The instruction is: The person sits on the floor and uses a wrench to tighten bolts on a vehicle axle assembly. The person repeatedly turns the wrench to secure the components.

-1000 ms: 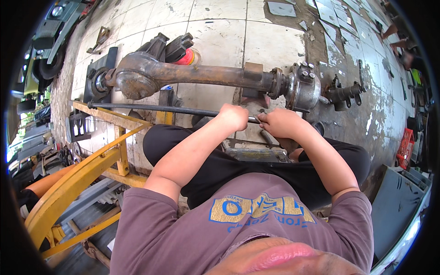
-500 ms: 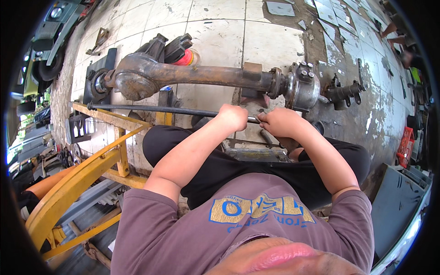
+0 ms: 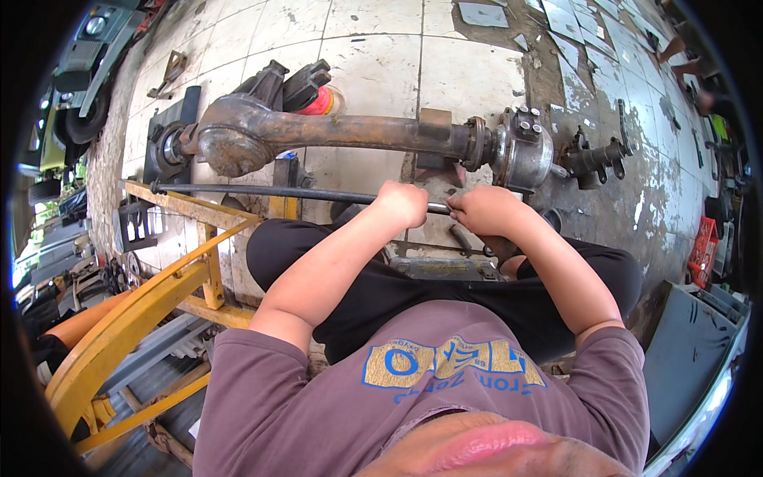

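A long dark metal rod [image 3: 310, 192] lies nearly level across in front of me, its left end over the yellow frame. My left hand [image 3: 404, 204] is wrapped round it near its right part. My right hand [image 3: 486, 211] is closed on the brighter right end, which its fingers partly hide. Just beyond the rod and parallel to it rests a rusty axle housing [image 3: 342, 131], with a round bulge at its left. A bolted grey hub [image 3: 524, 155] sits at the housing's right end, close past my right hand.
At the left stands a yellow metal frame [image 3: 143, 310]. A dark cast part [image 3: 594, 163] lies right of the hub. Beyond the axle are a red container [image 3: 320, 102] and worn tiles [image 3: 373, 63]. A grey metal box [image 3: 687, 350] and a red crate [image 3: 702, 253] stand at the right.
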A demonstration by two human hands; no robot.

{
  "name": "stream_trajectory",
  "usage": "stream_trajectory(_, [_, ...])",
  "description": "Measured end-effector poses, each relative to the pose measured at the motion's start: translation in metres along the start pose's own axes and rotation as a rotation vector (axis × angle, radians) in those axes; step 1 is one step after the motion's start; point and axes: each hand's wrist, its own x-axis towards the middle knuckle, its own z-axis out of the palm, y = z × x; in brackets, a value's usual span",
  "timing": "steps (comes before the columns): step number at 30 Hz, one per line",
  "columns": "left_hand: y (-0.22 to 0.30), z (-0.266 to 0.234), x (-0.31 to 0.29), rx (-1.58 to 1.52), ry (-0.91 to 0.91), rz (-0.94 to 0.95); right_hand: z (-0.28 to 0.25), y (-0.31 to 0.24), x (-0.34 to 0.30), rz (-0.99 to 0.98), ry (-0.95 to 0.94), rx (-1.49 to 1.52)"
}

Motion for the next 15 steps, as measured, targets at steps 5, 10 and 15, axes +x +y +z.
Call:
stream_trajectory(5, [0.001,-0.001,-0.001,-0.003,0.01,-0.001,0.005,0.005,0.005,0.045,0.016,0.01])
stream_trajectory(10, [0.001,-0.002,-0.002,-0.001,0.002,-0.006,0.0,-0.002,-0.001,0.01,0.011,0.03])
stream_trajectory(15, [-0.003,0.003,0.003,0.011,0.008,0.018,-0.001,0.001,0.003,0.045,-0.016,-0.01])
